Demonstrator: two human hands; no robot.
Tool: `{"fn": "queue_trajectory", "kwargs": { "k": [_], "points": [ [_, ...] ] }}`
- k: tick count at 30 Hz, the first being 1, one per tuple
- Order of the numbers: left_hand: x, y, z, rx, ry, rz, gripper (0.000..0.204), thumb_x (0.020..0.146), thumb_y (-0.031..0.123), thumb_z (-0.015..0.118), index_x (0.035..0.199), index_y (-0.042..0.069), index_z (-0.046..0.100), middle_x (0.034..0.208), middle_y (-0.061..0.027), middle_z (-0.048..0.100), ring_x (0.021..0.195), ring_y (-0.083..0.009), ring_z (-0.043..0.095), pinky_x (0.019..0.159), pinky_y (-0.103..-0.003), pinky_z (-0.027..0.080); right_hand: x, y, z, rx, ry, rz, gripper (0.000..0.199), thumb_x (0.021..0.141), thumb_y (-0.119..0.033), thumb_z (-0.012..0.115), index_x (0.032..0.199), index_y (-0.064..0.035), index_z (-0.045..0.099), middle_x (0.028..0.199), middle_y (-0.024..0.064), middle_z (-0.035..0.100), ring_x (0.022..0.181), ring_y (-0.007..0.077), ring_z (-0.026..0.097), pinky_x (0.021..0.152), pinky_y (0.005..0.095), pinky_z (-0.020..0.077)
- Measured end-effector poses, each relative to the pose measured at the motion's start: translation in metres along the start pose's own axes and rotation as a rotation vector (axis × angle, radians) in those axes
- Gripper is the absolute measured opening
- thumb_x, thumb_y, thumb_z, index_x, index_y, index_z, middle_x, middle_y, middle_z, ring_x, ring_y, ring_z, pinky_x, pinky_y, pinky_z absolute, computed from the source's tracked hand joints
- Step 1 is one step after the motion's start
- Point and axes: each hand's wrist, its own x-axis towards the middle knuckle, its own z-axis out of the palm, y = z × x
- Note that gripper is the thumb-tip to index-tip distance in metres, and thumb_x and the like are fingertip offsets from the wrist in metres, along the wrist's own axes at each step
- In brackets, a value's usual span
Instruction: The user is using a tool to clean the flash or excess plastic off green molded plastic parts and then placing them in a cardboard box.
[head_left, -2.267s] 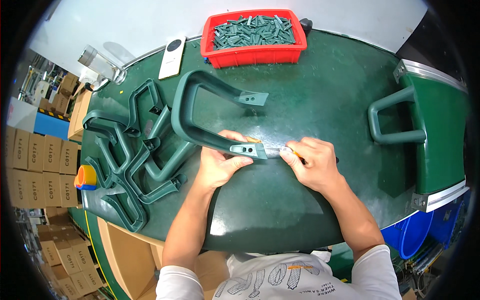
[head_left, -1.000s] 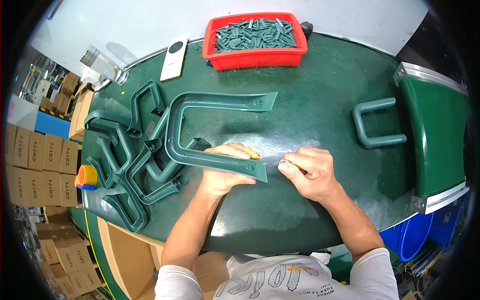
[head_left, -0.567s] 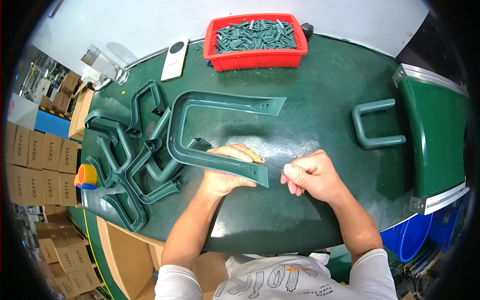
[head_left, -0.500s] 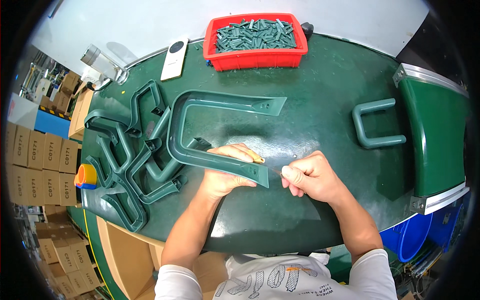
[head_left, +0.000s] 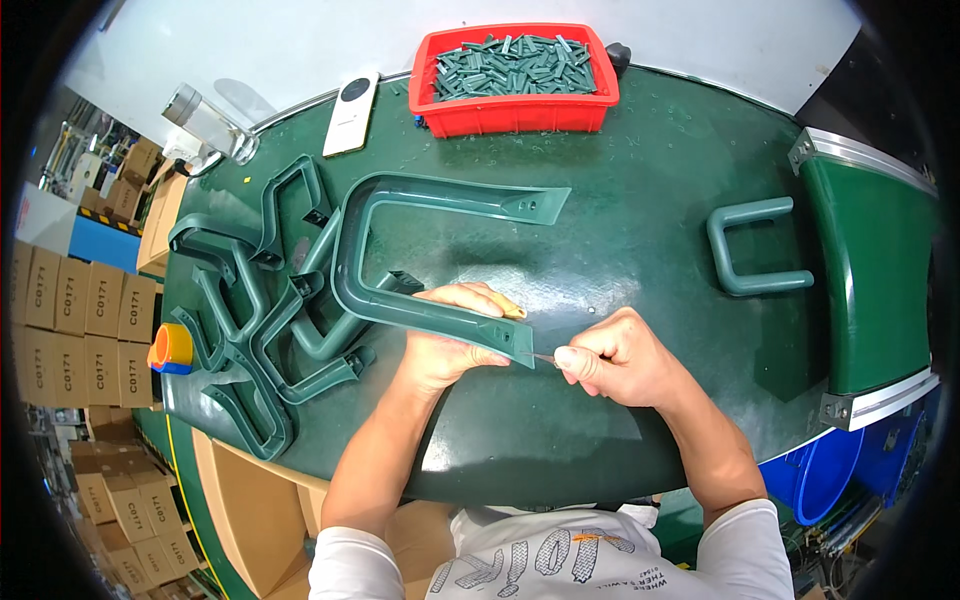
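Green table: one red bin, two hands.

The U-shaped frame looks like moulded green plastic, smooth with a soft shine. The tabletop has a dark green covering, slightly glossy, and it reflects the light. The red bin is shiny plastic. The thin blade looks like bare metal. The bottle is clear and glossy. The boxes are matt brown cardboard.

Factory: green workbench, parts bin, stacked cartons.
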Motion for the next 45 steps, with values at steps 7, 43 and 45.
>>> {"fn": "queue_trajectory", "kwargs": {
  "k": [7,43,45],
  "points": [
    [-0.002,0.001,0.005,-0.088,0.205,-0.09,0.051,0.054,0.014,0.087,0.096,0.005,0.059,0.089,-0.013,0.063,0.085,-0.0249,0.062,0.076,-0.038,0.05,0.001,0.007,0.013,-0.279,-0.224,-0.159,0.043,0.089,-0.029,0.057,0.056,-0.0008,0.053,0.047,0.0117,0.047,0.044,0.0244,0.051,0.046,0.0357,0.0405],
    [-0.005,0.0,0.01,-0.075,0.019,-0.073,0.051,0.052,0.016,0.089,0.093,0.005,0.061,0.081,-0.0151,0.064,0.076,-0.0265,0.062,0.067,-0.036,0.05,0.01,0.014,-0.002,-0.418,0.838,-0.288,0.01,0.08,-0.011,0.068,0.083,-0.0008,0.068,0.061,0.0068,0.056,0.05,0.0154,0.052,0.047,0.027,0.0403],
    [-0.006,-0.003,0.008,-0.075,-0.025,-0.047,0.051,0.052,0.015,0.089,0.093,0.005,0.061,0.081,-0.0151,0.064,0.076,-0.0265,0.062,0.067,-0.036,0.05,0.01,0.014,-0.003,-0.39,0.848,-0.272,0.012,0.082,-0.012,0.068,0.085,-0.0004,0.068,0.061,0.0059,0.056,0.052,0.0133,0.052,0.047,0.0262,0.0396]
  ]
}}
